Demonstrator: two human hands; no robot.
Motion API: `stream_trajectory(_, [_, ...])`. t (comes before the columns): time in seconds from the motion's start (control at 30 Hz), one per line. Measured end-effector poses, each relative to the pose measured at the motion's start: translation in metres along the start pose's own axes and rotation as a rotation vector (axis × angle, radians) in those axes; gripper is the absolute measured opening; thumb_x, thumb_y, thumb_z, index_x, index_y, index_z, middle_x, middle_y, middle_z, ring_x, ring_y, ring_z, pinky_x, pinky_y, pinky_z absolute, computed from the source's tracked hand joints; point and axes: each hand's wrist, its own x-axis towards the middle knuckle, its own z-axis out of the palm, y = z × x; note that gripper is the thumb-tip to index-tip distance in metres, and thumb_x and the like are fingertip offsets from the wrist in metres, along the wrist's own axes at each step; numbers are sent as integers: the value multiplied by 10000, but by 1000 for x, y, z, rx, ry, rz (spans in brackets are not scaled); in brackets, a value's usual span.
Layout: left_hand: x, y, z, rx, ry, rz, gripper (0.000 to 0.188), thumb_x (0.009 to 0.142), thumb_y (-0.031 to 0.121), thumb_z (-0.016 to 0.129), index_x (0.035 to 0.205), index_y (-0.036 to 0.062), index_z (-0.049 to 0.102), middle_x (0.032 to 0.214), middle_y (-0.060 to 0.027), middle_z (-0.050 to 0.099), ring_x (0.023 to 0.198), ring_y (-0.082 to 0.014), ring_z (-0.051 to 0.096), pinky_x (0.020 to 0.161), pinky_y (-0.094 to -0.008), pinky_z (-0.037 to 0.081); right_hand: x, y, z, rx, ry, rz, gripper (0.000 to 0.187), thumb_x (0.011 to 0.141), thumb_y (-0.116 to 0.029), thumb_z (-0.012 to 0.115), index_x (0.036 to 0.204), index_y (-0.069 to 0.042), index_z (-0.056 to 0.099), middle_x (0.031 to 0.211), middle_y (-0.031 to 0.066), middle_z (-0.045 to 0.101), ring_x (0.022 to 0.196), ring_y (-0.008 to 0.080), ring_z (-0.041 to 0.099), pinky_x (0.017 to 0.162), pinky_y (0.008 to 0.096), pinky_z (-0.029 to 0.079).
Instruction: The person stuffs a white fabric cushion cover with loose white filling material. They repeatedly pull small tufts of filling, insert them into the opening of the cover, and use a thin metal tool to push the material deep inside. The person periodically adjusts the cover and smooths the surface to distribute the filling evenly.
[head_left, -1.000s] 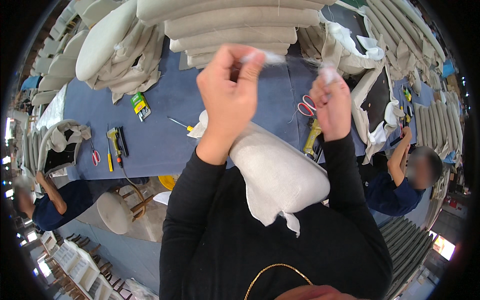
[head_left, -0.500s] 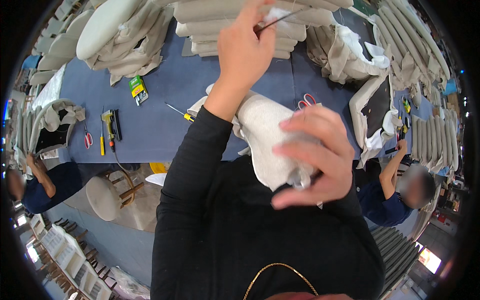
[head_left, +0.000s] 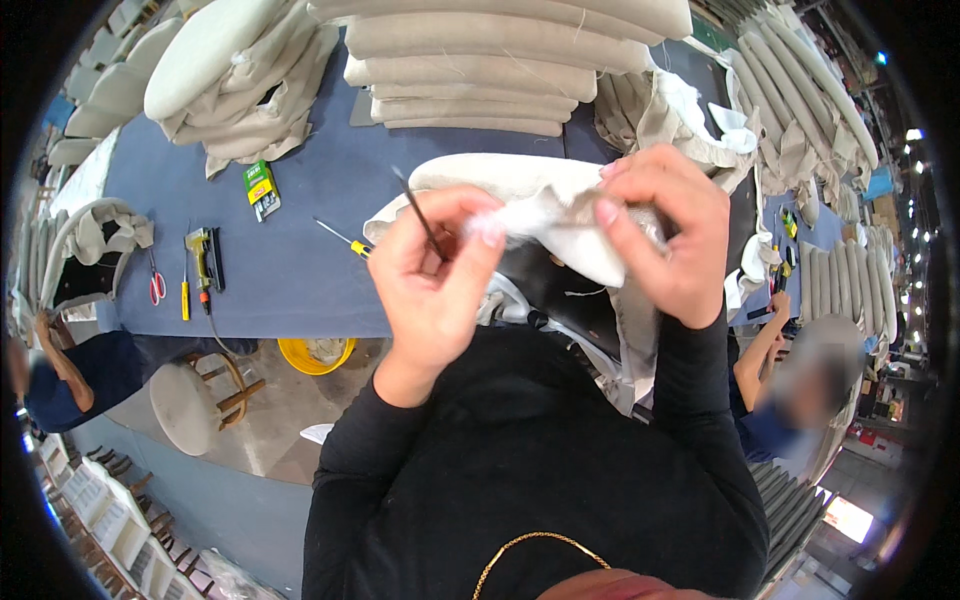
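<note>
In front of my chest a beige seat cushion [head_left: 500,170] lies tipped, its black underside [head_left: 545,285] facing me and loose fabric hanging at its right. My left hand [head_left: 430,280] is closed, pinching a tuft of white wadding [head_left: 520,215] between thumb and forefinger. A thin dark rod [head_left: 415,205] also sticks up out of that hand; its lower end is hidden. Closed on the loose edge of the beige fabric cover [head_left: 585,212], my right hand [head_left: 675,235] is over the cushion's right part. The wadding and fabric edge are blurred between the hands.
Left on the blue table [head_left: 300,270] lie a yellow-handled screwdriver [head_left: 355,245], a staple gun [head_left: 203,260], another yellow-handled tool [head_left: 185,295], red-handled scissors [head_left: 157,285] and a green-yellow box [head_left: 260,190]. Stacked cushions [head_left: 480,75] stand at the back. Co-workers [head_left: 85,370] are on both sides.
My left hand has come back from the far cushion stack with the wadding and rod. The cushion has been turned, showing its black underside. My right hand has moved up onto the fabric edge.
</note>
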Motion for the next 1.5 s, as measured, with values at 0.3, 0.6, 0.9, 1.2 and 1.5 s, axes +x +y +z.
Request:
stream_trajectory(0.3, [13, -12, 24, 386, -175, 161, 306, 885, -14, 765, 1159, 66, 653, 699, -2, 582, 599, -50, 460, 556, -223, 389, 23, 6, 17, 170, -69, -17, 123, 839, -62, 761, 887, 11, 674, 901, 95, 669, 864, 202, 654, 803, 301, 501])
stream_trajectory(0.6, [7, -9, 5, 455, -220, 92, 92, 1003, 81, 683, 1067, 16, 696, 802, -95, 659, 693, -195, 615, 663, -302, 484, 31, 30, 14, 132, -20, 84, 141, 901, -72, 746, 936, 10, 636, 1036, 108, 683, 991, 211, 652, 936, 315, 483])
stream_trajectory(0.9, [16, -24, 2, 542, -208, 69, 106, 995, 107, 720, 1020, 6, 739, 869, -109, 726, 727, -227, 673, 661, -314, 501, 32, 42, 13, 163, -22, 127, 141, 933, -106, 706, 960, 10, 632, 1073, 122, 675, 1022, 216, 629, 970, 321, 463])
stream_trajectory(1.2, [22, -35, 13, 498, -182, 80, 116, 1002, 120, 712, 992, 6, 732, 861, -113, 735, 713, -238, 682, 663, -321, 511, 28, 44, 9, 244, -55, 49, 112, 915, -87, 726, 981, -15, 670, 1120, 120, 661, 1061, 228, 626, 981, 336, 461])
stream_trajectory(1.5, [25, -22, 7, 520, -223, 25, 99, 959, 94, 762, 978, -3, 756, 799, -100, 720, 660, -178, 652, 616, -293, 484, 21, 45, 8, 292, -15, 81, 108, 933, -72, 704, 1010, 1, 680, 1219, 158, 693, 1133, 237, 646, 1035, 356, 462])
